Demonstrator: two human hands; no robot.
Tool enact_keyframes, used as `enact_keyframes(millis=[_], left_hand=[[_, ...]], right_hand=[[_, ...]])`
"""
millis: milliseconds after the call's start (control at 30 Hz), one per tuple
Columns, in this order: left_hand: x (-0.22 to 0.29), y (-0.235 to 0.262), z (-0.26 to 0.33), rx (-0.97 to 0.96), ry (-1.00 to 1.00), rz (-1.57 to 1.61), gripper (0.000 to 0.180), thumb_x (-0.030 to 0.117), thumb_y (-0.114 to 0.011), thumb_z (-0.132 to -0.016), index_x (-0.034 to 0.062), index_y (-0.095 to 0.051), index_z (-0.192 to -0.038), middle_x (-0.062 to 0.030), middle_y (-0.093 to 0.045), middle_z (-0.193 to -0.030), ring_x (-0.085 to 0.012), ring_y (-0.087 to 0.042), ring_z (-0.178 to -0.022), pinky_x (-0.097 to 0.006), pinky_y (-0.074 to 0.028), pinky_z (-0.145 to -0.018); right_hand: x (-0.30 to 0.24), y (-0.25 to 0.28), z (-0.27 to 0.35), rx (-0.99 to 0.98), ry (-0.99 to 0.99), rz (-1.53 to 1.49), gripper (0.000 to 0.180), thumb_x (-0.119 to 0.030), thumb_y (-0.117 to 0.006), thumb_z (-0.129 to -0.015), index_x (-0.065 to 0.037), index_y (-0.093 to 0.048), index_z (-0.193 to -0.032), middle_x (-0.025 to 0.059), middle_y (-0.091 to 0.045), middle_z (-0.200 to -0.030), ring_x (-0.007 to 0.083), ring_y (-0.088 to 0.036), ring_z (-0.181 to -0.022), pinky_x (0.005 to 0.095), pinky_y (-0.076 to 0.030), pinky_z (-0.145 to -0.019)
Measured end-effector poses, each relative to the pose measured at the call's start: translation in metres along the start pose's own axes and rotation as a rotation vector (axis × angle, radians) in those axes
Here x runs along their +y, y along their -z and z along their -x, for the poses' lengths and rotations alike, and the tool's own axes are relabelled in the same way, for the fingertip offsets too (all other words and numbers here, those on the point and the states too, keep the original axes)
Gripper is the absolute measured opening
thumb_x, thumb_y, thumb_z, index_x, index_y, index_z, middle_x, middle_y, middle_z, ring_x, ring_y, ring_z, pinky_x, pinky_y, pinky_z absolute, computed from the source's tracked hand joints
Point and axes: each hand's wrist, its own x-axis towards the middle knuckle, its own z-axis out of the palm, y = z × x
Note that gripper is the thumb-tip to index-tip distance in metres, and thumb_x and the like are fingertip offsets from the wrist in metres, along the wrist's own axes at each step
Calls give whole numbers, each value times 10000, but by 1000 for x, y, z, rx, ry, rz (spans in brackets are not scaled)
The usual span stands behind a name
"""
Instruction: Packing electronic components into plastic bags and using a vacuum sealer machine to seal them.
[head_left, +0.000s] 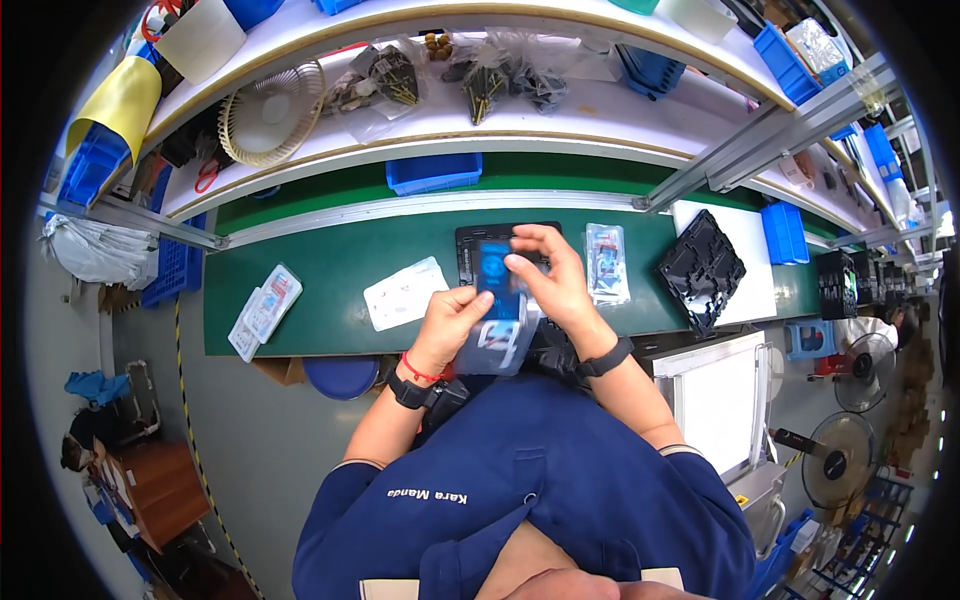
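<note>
Above the bench's near edge, a dark rectangular panel (495, 270) with a blue sheen is held upright; whether it is a phone screen or a film I cannot tell. My left hand (448, 325) pinches its lower left edge between thumb and fingers. A clear plastic sleeve (495, 348) with pale markings hangs just below, partly against the panel. My right hand (553, 280) is at the panel's right edge, thumb tip against it, the other fingers bent and apart from the thumb. Behind the panel lies a black molded tray (466, 240), partly covered by my hands.
On the green bench (330, 245) lie a white sheet (405, 294), clear packages (265, 310) at left, another package (606, 264) and a black tray (702, 270) at right. A blue bin (434, 174) sits below the shelf (570, 140), which holds bagged screws and a basket (270, 110).
</note>
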Motion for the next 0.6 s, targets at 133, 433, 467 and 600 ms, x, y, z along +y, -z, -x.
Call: enact_keyframes(millis=[133,433,467,600], left_hand=[[11,-17,-4,342,-264,-36,326,158,-568,-893,31,-493,-602,81,-421,-592,-16,-306,-565,-203,-251,-470],[10,-29,-5,436,-355,-32,328,144,-570,-889,7,-489,-602,38,-442,-597,-35,-339,-574,-216,-294,-498],[7,-29,-6,428,-369,-41,322,150,-581,-882,-4,-500,-612,28,-437,-587,-45,-340,-565,-225,-293,-496],[-2,-24,-6,411,-419,-119,336,132,-588,-873,-8,-465,-594,26,-393,-566,-54,-317,-555,-236,-268,-484]], right_hand=[[3,6,21,155,97,305,196,-149,-679,-731,-70,-630,-903,81,-611,-924,244,-534,-921,354,-392,-827],[2,-7,31,181,38,236,143,-159,-708,-708,-87,-670,-826,67,-580,-867,226,-510,-909,347,-368,-810],[5,-7,30,185,36,211,127,-156,-709,-703,-84,-672,-801,66,-583,-842,224,-517,-889,348,-374,-802],[4,-5,30,198,68,256,105,-153,-715,-687,-83,-673,-754,45,-591,-791,212,-527,-830,349,-360,-785]])
